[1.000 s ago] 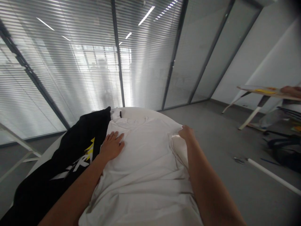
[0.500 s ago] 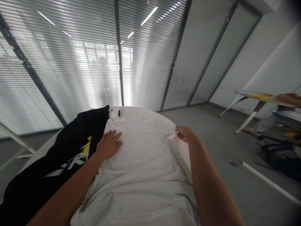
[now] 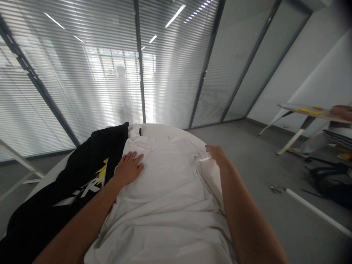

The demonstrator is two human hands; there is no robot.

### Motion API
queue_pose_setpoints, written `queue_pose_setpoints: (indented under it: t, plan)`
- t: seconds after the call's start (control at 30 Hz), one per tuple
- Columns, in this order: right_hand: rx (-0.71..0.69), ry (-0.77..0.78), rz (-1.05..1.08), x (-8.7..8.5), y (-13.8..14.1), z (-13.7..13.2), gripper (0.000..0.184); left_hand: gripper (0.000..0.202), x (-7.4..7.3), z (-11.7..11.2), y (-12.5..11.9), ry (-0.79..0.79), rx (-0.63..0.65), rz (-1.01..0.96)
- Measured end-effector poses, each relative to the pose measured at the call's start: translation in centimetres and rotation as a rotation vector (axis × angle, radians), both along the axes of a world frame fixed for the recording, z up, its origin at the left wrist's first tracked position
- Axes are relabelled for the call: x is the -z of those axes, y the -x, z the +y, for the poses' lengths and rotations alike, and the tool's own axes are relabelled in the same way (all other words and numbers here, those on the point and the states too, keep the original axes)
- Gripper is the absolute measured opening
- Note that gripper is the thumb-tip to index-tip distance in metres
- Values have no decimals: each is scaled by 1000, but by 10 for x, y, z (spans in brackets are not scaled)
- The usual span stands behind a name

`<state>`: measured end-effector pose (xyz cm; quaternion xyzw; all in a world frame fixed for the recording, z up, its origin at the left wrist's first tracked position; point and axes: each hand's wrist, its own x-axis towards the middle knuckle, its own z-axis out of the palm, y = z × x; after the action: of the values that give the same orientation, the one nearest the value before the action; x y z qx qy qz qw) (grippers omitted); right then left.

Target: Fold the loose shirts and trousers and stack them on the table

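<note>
A white T-shirt [image 3: 162, 209] lies spread and wrinkled on a white table, its collar [image 3: 155, 140] at the far end. My left hand [image 3: 128, 168] rests flat on the chest of the shirt, fingers apart. My right hand [image 3: 216, 154] pinches the cloth at the shirt's far right shoulder, where the sleeve [image 3: 210, 179] folds over. To the left, a black garment [image 3: 82, 179] with a yellow and white print lies beside the shirt, touching its edge. My left forearm crosses over that garment.
The rounded white table edge [image 3: 46, 181] borders a grey floor. Behind stands a glass partition with blinds [image 3: 82, 73]. At right, a co-worker's hand [image 3: 341, 112] rests on a white-legged table [image 3: 305, 112]. A white rod [image 3: 316, 212] and a dark bag [image 3: 330, 187] lie on the floor.
My right hand has shifted slightly along the shirt's shoulder, pinching the fold there. My left hand stays flat in about the same spot, and the view has tilted a little.
</note>
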<state>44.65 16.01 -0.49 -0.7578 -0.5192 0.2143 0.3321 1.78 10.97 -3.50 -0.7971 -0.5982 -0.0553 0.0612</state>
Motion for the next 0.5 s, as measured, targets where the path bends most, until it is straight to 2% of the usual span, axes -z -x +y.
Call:
queue_pose_setpoints:
  t: [0.07, 0.2, 0.33, 0.43, 0.5]
  plan:
    - [57, -30, -16, -1, 0, -1, 34, 56, 0, 0, 0, -4, 6, 1]
    - [144, -120, 62, 0, 7, -7, 59, 56, 1, 1, 1, -12, 2, 8]
    - [166, -188, 248, 0, 14, -7, 62, 56, 1, 1, 0, -13, 3, 18]
    - [175, -213, 164, -5, 17, -4, 61, 55, -1, 0, -1, -6, -3, 23]
    - [115, -269, 42, -11, 23, -4, 59, 55, -2, -1, -1, 2, -6, 20]
